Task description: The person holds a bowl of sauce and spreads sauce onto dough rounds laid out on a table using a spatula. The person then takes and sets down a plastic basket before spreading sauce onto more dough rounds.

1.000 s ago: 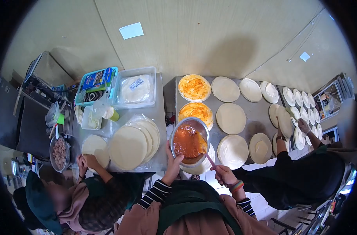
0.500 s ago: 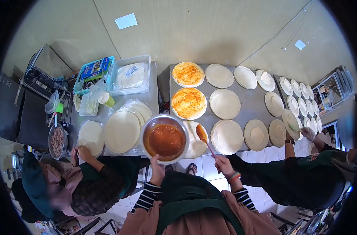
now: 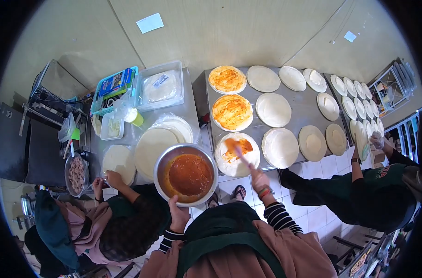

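My left hand point(image 3: 178, 215) grips the near rim of a metal bowl point(image 3: 160, 175), with red-orange sauce point(image 3: 190, 176) inside. The bowl hangs in front of the table edge, overlapping a stack of flat dough rounds point(image 3: 150, 148). In my right hand point(image 3: 261, 182) is the handle of a spoon point(image 3: 242, 157). Its head, smeared by motion, is over the front dough round point(image 3: 228, 168), where a patch of sauce lies in the middle. Behind it, two dough rounds, the nearer sauced round point(image 3: 232, 113) and the farther sauced round point(image 3: 227, 79), have sauce spread over them.
Plain dough rounds point(image 3: 279, 147) stand in rows on the metal table point(image 3: 303, 116). Left are a clear plastic tub point(image 3: 176, 99), a blue basket point(image 3: 102, 106) and a pan of meat point(image 3: 76, 173). A co-worker's hands point(image 3: 114, 178) hold dough; another co-worker's gloved hand point(image 3: 376, 139) is right.
The spoon has moved from above the bowl's right side onto the front dough round, leaving sauce there. The bowl has shifted slightly left and nearer to me. My view has turned a little.
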### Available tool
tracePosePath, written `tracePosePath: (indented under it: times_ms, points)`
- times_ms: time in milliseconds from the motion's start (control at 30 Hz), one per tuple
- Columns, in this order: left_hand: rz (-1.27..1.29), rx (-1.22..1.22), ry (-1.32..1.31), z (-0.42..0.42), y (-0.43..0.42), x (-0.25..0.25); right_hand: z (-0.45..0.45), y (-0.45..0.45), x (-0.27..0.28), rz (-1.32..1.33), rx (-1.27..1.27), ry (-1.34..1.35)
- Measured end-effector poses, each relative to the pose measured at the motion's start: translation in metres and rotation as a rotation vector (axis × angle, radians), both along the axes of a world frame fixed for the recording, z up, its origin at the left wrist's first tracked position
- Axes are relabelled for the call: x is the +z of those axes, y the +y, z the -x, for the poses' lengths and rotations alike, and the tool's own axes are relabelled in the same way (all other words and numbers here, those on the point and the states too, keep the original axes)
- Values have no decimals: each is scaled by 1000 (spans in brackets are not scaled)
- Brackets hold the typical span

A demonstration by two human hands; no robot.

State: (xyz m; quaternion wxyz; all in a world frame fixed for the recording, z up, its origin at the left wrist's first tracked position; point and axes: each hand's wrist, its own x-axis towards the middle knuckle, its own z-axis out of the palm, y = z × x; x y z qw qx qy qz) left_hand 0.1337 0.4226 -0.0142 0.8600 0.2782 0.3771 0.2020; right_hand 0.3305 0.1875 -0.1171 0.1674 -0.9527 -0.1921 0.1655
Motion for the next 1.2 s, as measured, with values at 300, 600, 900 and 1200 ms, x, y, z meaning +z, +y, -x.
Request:
tracePosePath:
  times_ms: [300,600,900,1200]
  points:
    - [31,-20,-38,18,13,4,23,-23,15,-85,-167,-169]
    - [-9,-43,-100,19,22,3,56,-9,7,-207,-98,-97]
    - [-19,-36,-146,21,21,15,28,33,50,-16,112,7]
    - [11,-31,-131,28,24,7,11,48,76,219,186,-165]
